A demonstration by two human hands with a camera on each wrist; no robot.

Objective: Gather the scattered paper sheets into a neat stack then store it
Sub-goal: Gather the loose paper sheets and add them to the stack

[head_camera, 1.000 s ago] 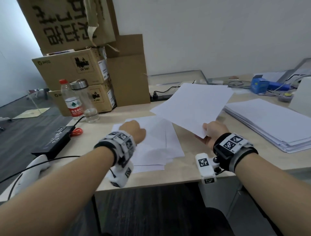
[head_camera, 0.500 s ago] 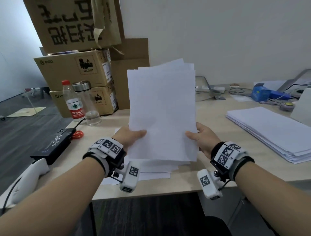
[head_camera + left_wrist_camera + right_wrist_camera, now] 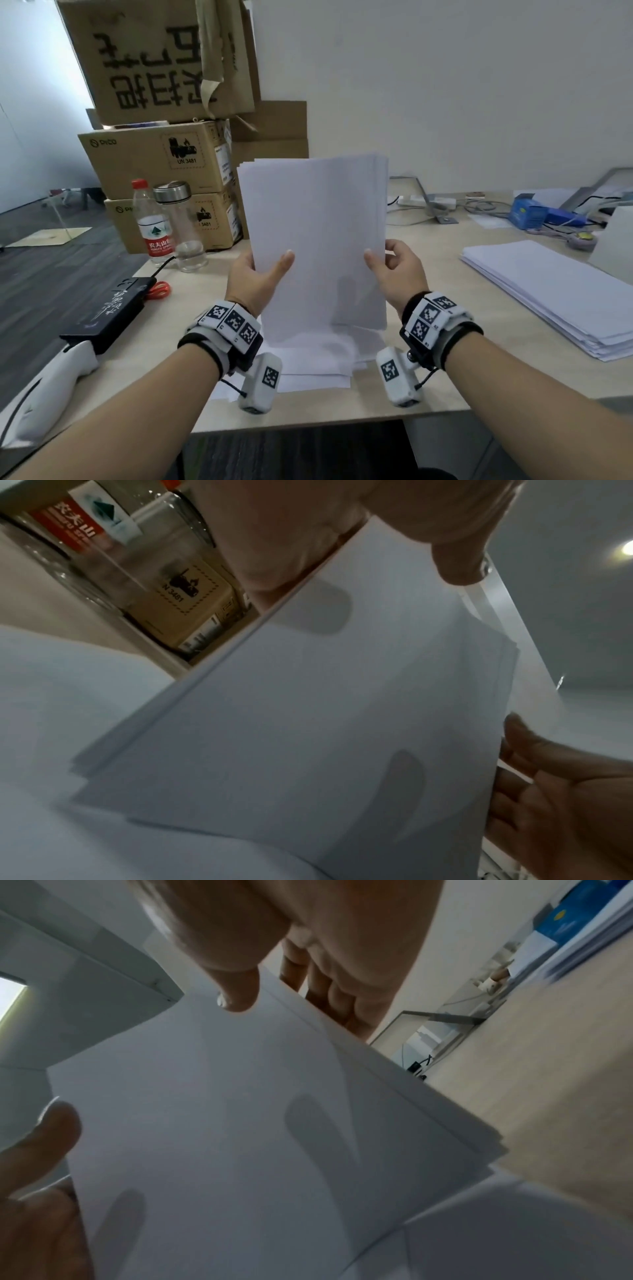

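both hands grasp the paper stack (image 3: 317, 240) upright above the table (image 3: 445, 359), left hand (image 3: 255, 277) and right hand (image 3: 399, 270) pinching its side edges, more sheets (image 3: 318, 366) lying flat beneath.

This is an office or its storeroom corner. A pale wood desk (image 3: 445, 342) stands against a plain white wall. Beyond the left hand (image 3: 255, 277), shipping cartons (image 3: 154, 161) are piled beside a water bottle (image 3: 154, 222). To the right of the right hand (image 3: 399, 274) lies a thick ream of white paper (image 3: 548, 294), and farther back are cables (image 3: 479, 209) and a blue box (image 3: 525, 214).
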